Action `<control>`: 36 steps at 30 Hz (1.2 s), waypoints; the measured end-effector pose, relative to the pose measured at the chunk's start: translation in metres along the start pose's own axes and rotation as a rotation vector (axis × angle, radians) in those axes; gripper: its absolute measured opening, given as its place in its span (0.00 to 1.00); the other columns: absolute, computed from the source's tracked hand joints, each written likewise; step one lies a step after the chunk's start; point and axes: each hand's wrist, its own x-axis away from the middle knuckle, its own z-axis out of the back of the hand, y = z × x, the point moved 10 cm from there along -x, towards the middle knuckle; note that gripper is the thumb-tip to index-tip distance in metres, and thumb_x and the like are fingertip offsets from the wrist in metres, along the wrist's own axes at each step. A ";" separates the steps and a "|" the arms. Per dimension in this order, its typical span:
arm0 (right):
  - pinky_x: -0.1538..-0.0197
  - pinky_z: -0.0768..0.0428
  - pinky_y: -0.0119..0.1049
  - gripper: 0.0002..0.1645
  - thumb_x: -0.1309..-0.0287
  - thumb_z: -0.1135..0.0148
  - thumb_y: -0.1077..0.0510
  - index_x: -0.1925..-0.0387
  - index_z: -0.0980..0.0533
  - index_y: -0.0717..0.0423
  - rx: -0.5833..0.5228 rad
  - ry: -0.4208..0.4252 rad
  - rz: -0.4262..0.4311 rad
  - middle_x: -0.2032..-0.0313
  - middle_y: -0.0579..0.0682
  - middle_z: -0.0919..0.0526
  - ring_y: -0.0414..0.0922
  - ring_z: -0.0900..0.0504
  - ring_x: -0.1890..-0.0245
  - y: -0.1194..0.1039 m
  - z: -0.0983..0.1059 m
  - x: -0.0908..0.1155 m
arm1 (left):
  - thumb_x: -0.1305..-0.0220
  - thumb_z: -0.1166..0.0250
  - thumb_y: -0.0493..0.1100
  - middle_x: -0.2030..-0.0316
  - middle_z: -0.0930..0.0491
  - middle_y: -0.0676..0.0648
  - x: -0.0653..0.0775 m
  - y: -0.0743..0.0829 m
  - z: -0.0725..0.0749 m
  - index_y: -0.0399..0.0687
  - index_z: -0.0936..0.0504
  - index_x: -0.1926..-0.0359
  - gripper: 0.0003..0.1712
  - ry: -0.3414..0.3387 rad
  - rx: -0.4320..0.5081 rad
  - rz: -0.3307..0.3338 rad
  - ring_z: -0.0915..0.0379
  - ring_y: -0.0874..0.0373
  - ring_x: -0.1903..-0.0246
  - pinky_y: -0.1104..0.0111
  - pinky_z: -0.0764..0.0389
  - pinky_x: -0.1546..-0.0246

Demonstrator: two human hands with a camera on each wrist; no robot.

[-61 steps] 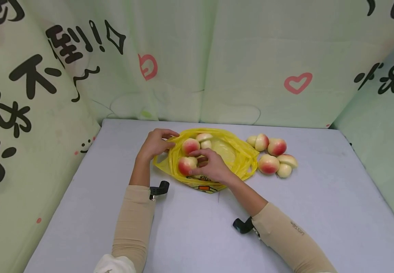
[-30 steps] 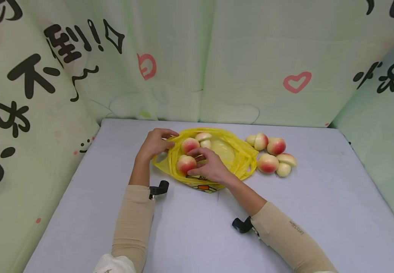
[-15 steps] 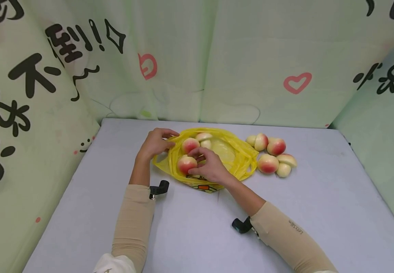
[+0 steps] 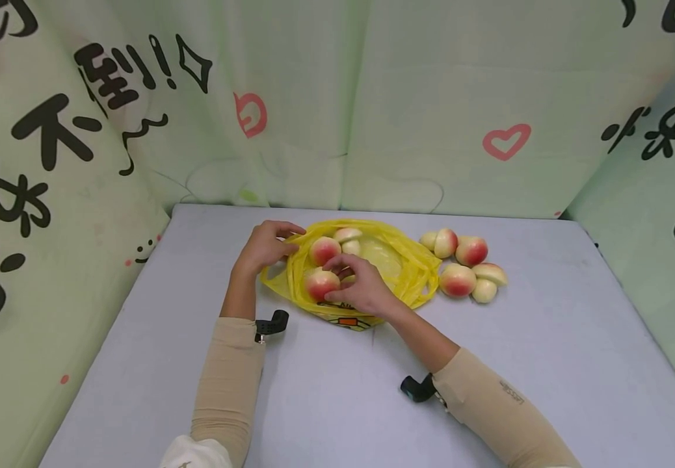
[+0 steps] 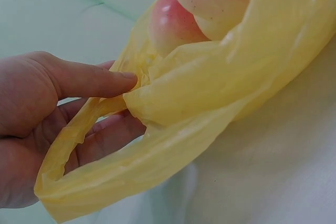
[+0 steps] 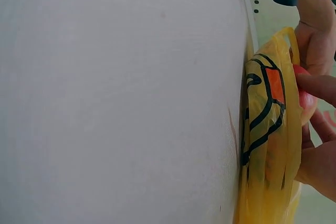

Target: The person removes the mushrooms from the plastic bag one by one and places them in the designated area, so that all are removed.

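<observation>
A yellow plastic bag (image 4: 416, 273) with looped handles lies spread at the table's back, its mouth turned up. My left hand (image 4: 268, 246) pinches the bag's left edge by a handle; the left wrist view shows the thumb on the film (image 5: 178, 85) and fingers behind it. Inside the bag's mouth, my right hand (image 4: 363, 286) holds a mushroom (image 4: 321, 286) with a rounded red-and-cream cap between thumb and fingers. Its stem is hidden by the hand. Behind it in the bag are a red-capped mushroom (image 4: 324, 250) and a paler one (image 4: 348, 234) showing its stem.
Several more mushrooms lie close together right of the bag, among them one with a red cap (image 4: 472, 251), another (image 4: 457, 281) and one on its side (image 4: 492, 273). A white cloth covers the table (image 4: 337, 403). Printed pale green curtains (image 4: 431, 97) enclose the back and sides.
The mushroom in my right hand has shifted very slightly, along with the fingers round it. My left hand and the bag stay in place.
</observation>
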 end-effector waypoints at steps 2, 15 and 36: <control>0.41 0.15 0.43 0.26 0.45 0.21 0.61 0.45 0.21 0.50 -0.008 -0.002 0.004 0.48 0.50 0.18 0.50 0.20 0.48 -0.001 0.001 0.002 | 0.31 0.34 0.34 0.43 0.17 0.39 0.001 0.000 0.000 0.47 0.14 0.41 0.19 -0.005 0.012 0.005 0.16 0.44 0.51 0.59 0.10 0.53; 0.38 0.16 0.47 0.28 0.43 0.22 0.62 0.42 0.21 0.53 -0.058 -0.003 0.023 0.46 0.52 0.18 0.51 0.20 0.46 -0.003 0.013 0.014 | 0.30 0.35 0.35 0.42 0.18 0.40 -0.002 -0.003 -0.003 0.47 0.15 0.40 0.19 -0.019 0.013 0.020 0.16 0.45 0.49 0.60 0.10 0.52; 0.36 0.17 0.51 0.28 0.45 0.22 0.62 0.42 0.21 0.54 -0.102 0.049 0.043 0.45 0.53 0.18 0.52 0.21 0.44 -0.008 0.043 0.037 | 0.30 0.34 0.34 0.43 0.17 0.41 0.000 -0.001 -0.003 0.47 0.15 0.40 0.19 -0.012 0.008 0.005 0.16 0.46 0.51 0.61 0.10 0.54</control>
